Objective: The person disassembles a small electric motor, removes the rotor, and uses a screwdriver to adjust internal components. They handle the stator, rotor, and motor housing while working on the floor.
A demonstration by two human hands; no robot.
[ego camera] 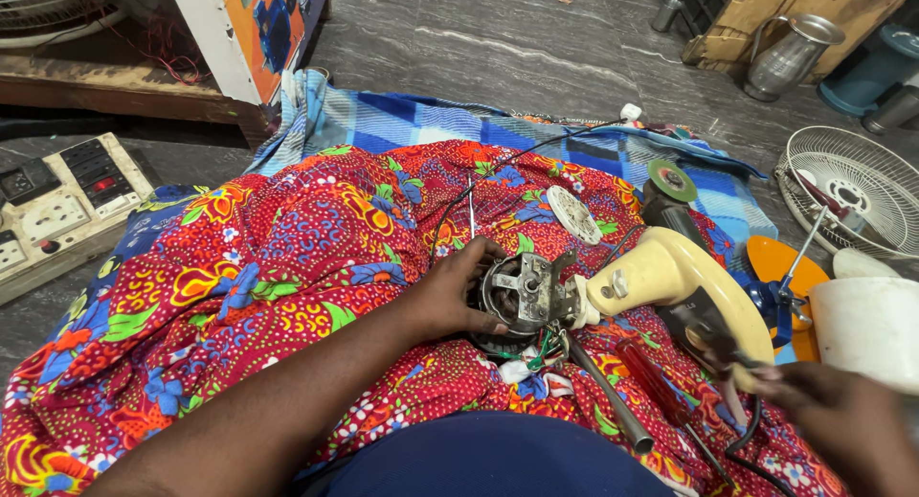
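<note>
My left hand point(452, 296) grips a bare metal fan motor point(522, 296) resting on the red flowered cloth point(287, 258) over my lap. The motor joins a curved cream plastic fan neck point(684, 282) that arches to the right. My right hand point(842, 416) at the lower right closes on the neck's lower end and a black cable point(742, 444). Coloured wires point(541, 349) spill beneath the motor. A red-handled screwdriver point(651, 377) and a metal tube point(613, 396) lie on the cloth between my hands.
A white slotted disc point(572, 213) and a green grinding disc point(672, 180) lie farther off. A white fan grille point(847, 186), an orange blade point(780, 262) and a white casing point(866, 325) sit right. A switchboard point(57, 205) lies left; a steel jug point(790, 52) stands behind.
</note>
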